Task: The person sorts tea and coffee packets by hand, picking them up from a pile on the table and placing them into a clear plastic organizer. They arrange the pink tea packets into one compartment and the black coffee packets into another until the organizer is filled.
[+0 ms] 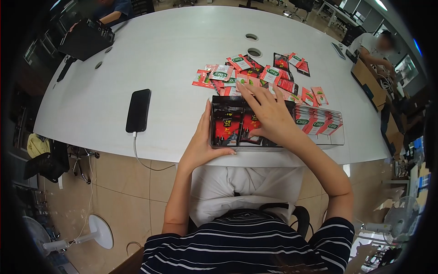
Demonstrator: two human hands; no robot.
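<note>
A clear-sided box [337,139] sits on the white bench [178,55] between a person's hands: the left hand [197,148], thumb and fingers spread, frames its left end, while the right hand [273,119] reaches across, fingers splayed above red-and-black G7 packets [226,132]. Cozy packets [317,124] stand to its right; loose sachets [272,74] lie beyond both hands, a phone [138,111] well left.
</note>
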